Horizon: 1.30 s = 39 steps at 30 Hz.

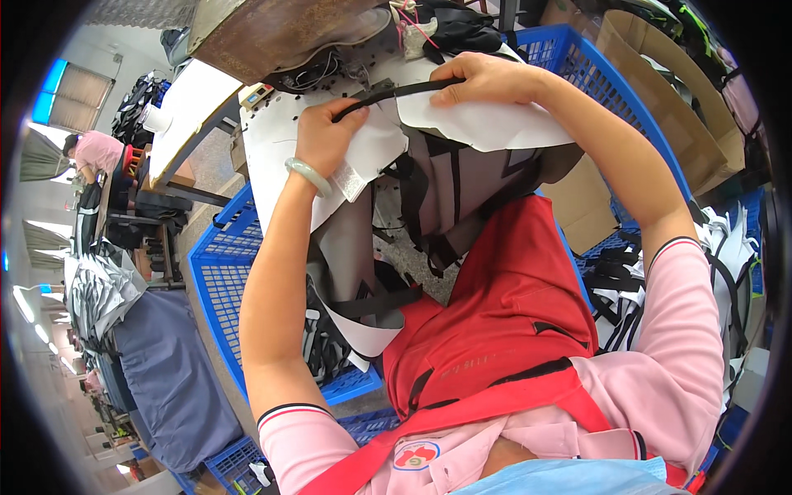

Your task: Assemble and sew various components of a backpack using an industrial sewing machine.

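A narrow black strip (396, 93) runs between my hands along the edge of a white sheet-like piece (487, 124). My left hand (320, 136), with a pale bangle at the wrist, pinches the strip's left part. At its right end, my right hand (487, 80) is closed on the strip and the white piece's edge. Between the hands, the strip passes by the metal foot (381, 86) of a sewing machine (272, 33). Grey fabric with black straps (437, 186) hangs from the white table (268, 148) toward my lap, over a red apron (495, 297).
A blue plastic basket (216, 272) with fabric pieces stands at left, another blue basket (639, 107) at right. Beyond it is a cardboard box (701, 107). Black scraps lie around the machine. White and black pieces (615, 309) are heaped at right. A person in pink (99, 153) sits far left.
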Each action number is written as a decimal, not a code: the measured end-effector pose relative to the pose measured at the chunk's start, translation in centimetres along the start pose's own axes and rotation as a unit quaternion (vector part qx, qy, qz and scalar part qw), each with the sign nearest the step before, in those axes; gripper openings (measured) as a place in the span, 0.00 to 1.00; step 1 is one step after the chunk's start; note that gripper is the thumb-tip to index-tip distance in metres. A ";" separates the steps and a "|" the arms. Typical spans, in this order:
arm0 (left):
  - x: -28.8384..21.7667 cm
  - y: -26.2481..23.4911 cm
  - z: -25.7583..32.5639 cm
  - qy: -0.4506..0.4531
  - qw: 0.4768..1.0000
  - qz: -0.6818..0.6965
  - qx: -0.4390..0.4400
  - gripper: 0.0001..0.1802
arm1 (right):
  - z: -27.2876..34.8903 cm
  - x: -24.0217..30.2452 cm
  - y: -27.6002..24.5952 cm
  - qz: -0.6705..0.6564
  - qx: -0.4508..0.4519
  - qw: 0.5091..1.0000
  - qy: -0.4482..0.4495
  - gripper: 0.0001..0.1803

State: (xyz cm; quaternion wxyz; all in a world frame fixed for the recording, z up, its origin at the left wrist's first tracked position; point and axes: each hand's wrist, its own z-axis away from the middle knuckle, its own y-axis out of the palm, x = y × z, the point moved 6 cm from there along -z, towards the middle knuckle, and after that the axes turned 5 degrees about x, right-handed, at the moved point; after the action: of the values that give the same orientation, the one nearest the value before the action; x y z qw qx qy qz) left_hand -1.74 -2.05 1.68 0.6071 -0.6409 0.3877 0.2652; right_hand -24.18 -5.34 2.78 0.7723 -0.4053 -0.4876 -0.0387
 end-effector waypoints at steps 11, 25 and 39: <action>0.8 0.2 -1.8 0.016 1.000 0.008 -0.006 0.15 | -1.4 -1.4 -1.2 -0.002 -0.030 1.000 0.003 0.31; 2.5 -0.2 -2.8 -0.024 0.998 0.060 -0.005 0.15 | -3.1 -2.0 -1.5 -0.055 0.017 0.998 0.016 0.31; 0.6 2.2 8.7 -0.012 0.998 0.013 0.053 0.14 | 10.1 -3.1 4.2 0.142 -0.017 0.980 -0.137 0.24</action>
State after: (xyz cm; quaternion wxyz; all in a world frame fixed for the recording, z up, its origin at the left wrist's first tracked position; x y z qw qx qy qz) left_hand -2.06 6.48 -1.16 0.6413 -0.5995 0.4022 0.2597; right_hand -31.20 3.13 -0.18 0.6890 -0.4849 -0.5253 0.1193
